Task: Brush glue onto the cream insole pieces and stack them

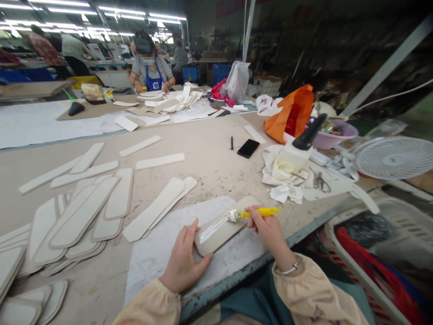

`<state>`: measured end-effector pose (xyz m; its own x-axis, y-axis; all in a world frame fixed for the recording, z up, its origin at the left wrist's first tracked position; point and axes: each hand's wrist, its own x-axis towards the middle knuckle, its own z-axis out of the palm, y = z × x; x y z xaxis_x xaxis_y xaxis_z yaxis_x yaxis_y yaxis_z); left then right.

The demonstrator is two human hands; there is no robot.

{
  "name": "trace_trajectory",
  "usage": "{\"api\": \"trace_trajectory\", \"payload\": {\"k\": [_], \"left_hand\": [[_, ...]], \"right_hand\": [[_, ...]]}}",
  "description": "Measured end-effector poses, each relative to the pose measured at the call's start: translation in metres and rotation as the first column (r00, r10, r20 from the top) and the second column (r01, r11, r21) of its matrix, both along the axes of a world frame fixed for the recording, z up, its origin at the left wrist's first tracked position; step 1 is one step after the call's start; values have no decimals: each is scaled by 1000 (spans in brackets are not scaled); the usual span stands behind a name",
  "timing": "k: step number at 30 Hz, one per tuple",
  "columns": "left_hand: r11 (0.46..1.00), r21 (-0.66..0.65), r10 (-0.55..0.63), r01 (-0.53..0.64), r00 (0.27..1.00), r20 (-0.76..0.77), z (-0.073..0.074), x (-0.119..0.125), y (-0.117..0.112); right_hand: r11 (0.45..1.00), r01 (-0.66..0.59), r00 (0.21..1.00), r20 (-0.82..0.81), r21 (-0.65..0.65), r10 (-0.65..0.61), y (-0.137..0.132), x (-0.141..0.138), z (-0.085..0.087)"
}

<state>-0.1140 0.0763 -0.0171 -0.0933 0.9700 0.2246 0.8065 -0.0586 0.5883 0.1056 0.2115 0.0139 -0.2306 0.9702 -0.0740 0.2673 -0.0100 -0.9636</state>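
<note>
My right hand (269, 231) grips the brush (242, 215), my left hand (185, 259) spreads wide at the panel (221, 232), likely light, stiff, slick where streaked white, best held by its edges.

No legible words or numbers, white emblem (155, 85) on a blue apron (154, 74), reddish banner (232, 7) too dim to read

Loose peach sleeves (314, 289), gathered cuffs (171, 295); silvery bangle (292, 268) at right; dark motif (318, 313); teal lap cloth (252, 295).
</note>
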Motion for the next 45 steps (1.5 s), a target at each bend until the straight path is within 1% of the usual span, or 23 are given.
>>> {"api": "trace_trajectory", "payload": {"k": [3,6,9,11,13,14,16,18,21,24,26,29,34,36,42,45], "left_hand": [[1000,-4,8,-8,1000,-10,-2,-1,0],[1000,12,4,-4,1000,-11,-4,-1,1],[1000,18,1,0,1000,-4,-5,-1,1],[1000,14,7,-7,1000,-4,-5,-1,1],[1000,3,14,-14,1000,-7,-5,-1,0],[1000,-2,14,-14,1000,-8,-5,-1,0],[1000,-7,5,-5,1000,-10,-4,-1,-1],[1000,-4,-4,4,1000,-13,-2,0,-1],[1000,-3,1,-1,1000,-15,0,0,-1],[1000,-10,5,-5,1000,-14,2,1,-1],[1000,-11,6,-6,1000,-14,2,1,-1],[1000,-13,11,-11,1000,-10,1,2,-1],[1000,-23,18,-18,999,-29,-1,1,-1],[1000,-15,16,-17,999,-36,-2,0,-1],[1000,-4,25,-25,998,-49,-3,-1,0],[1000,2,28,-28,998,-64,-7,-2,1]], "right_hand": [[992,78,990,112,95,-89,15,16,1],[967,143,962,201,211,-186,26,28,2],[938,181,937,237,296,-256,33,36,0],[922,203,935,215,330,-283,32,38,0],[926,211,954,139,312,-264,27,36,2],[940,202,969,81,273,-232,22,33,3],[979,142,989,-60,148,-135,9,23,6],[999,33,983,-179,11,-31,-7,11,7],[983,-134,965,-244,-128,99,-28,-9,7],[953,-243,949,-246,-183,195,-41,-24,4],[940,-282,944,-230,-191,237,-45,-30,3],[934,-302,947,-176,-191,271,-45,-32,1],[950,-280,960,-20,-135,280,-32,-21,-2],[964,-246,968,32,-100,250,-24,-12,-2],[996,-94,985,142,-10,95,3,19,5],[996,-21,972,233,86,0,15,31,9]]}}
